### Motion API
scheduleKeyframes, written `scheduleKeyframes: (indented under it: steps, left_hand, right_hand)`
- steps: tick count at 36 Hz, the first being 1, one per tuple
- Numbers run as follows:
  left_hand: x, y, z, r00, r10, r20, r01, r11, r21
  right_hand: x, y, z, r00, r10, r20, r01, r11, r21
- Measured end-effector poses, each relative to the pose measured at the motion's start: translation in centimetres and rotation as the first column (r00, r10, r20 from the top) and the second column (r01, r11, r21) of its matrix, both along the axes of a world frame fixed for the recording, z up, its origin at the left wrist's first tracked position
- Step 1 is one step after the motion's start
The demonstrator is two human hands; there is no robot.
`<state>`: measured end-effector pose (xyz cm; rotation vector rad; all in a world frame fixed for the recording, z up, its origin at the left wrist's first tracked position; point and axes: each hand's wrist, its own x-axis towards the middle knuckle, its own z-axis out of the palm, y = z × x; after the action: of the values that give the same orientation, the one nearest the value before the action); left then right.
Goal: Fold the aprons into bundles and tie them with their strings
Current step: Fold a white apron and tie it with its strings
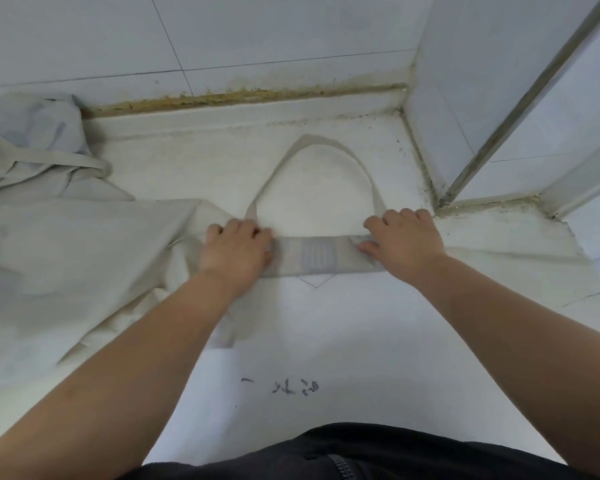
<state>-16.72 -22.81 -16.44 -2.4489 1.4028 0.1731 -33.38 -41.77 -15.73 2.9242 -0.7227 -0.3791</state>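
Observation:
A white apron [326, 327] lies spread flat in front of me, with faint dark writing near its lower part. Its top edge is turned over into a narrow folded band [317, 259] showing a bluish printed patch. The neck loop [326, 143] lies in an arch beyond the band. My left hand [238, 247] grips the band's left end with curled fingers. My right hand [404, 242] grips the right end the same way.
A heap of other pale aprons [42, 188] with a loose strap lies to the left, against the tiled wall [222, 39]. A stained ledge [250, 95] runs along the back. A tiled corner and metal frame [510, 116] stand at the right.

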Motion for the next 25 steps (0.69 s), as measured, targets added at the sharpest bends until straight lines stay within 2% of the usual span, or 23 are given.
scheduleKeyframes:
  steps: [1,3,5,6,8,11,13,14,15,16,17,18,19,20,21,22,23,25]
  left_hand:
    - [-0.9,-0.1,-0.2,0.998,-0.056,-0.025,0.055,0.998,-0.018]
    - [-2.7,0.2,-1.0,0.977,-0.113,-0.179,0.104,0.993,-0.059]
    - [-3.6,0.7,-2.3,0.938,-0.059,-0.342,0.040,0.997,-0.062]
    - [-3.6,1.0,-2.9,0.927,-0.047,-0.373,0.020,0.997,-0.077]
    - [-3.5,1.8,-3.5,0.937,-0.034,-0.347,0.001,0.995,-0.096]
    - [-3.5,2.7,-3.7,0.955,0.037,-0.294,-0.058,0.996,-0.062]
    - [-3.8,3.2,-3.3,0.958,0.127,-0.257,-0.171,0.972,-0.158]
    - [-4.0,3.4,-3.2,0.956,0.178,-0.235,-0.243,0.926,-0.288]
    - [-4.3,3.6,-3.2,0.953,0.223,-0.207,-0.296,0.836,-0.463]
    - [-4.7,3.7,-3.1,0.936,0.289,-0.200,-0.349,0.699,-0.624]
    - [-5.1,3.6,-3.0,0.888,0.375,-0.265,-0.442,0.541,-0.716]
    - [-5.6,3.1,-2.7,0.787,0.441,-0.431,-0.599,0.379,-0.705]
    - [-6.1,2.7,-2.4,0.622,0.485,-0.615,-0.765,0.206,-0.610]
    - [-6.5,2.1,-2.0,0.408,0.502,-0.763,-0.885,0.014,-0.465]
    - [-6.7,1.7,-2.0,0.208,0.473,-0.857,-0.933,-0.169,-0.319]
    - [-6.6,1.2,-2.2,0.059,0.409,-0.911,-0.936,-0.294,-0.192]
    - [-6.5,0.7,-2.2,-0.035,0.342,-0.939,-0.930,-0.355,-0.094]
    - [-5.9,-0.3,-2.3,-0.162,0.225,-0.961,-0.913,-0.403,0.059]
  right_hand:
    - [0.0,0.5,-0.3,0.999,0.023,0.030,-0.023,1.000,-0.003]
    - [0.0,1.5,-1.4,0.998,0.041,0.057,-0.044,0.997,0.062]
    - [-0.2,2.3,-2.4,0.996,-0.014,0.092,-0.001,0.988,0.157]
    - [-0.3,2.4,-2.6,0.990,-0.064,0.124,0.036,0.977,0.212]
    - [-0.3,2.4,-2.7,0.979,-0.153,0.138,0.105,0.945,0.309]
    - [-0.3,2.6,-2.4,0.975,-0.206,0.088,0.161,0.918,0.363]
    - [-0.3,2.7,-2.2,0.969,-0.230,0.085,0.183,0.911,0.370]
    - [-0.3,2.8,-2.2,0.967,-0.242,0.082,0.195,0.908,0.371]
    - [-0.3,2.9,-2.3,0.966,-0.246,0.080,0.201,0.908,0.368]
    - [-0.4,3.0,-2.4,0.965,-0.250,0.083,0.204,0.907,0.367]
    - [-0.4,3.1,-2.4,0.963,-0.253,0.088,0.205,0.908,0.364]
    - [-0.4,3.0,-2.4,0.962,-0.256,0.093,0.207,0.909,0.361]
    - [-0.4,3.0,-2.4,0.962,-0.257,0.094,0.208,0.909,0.362]
    - [-0.3,3.0,-2.4,0.962,-0.257,0.095,0.206,0.908,0.366]
    - [-0.3,3.0,-2.4,0.962,-0.255,0.096,0.203,0.906,0.372]
    - [-0.2,3.0,-2.3,0.963,-0.251,0.097,0.198,0.904,0.378]
    - [-0.2,3.0,-2.3,0.963,-0.249,0.098,0.195,0.903,0.383]
    - [-0.2,2.9,-2.2,0.964,-0.245,0.100,0.187,0.899,0.396]
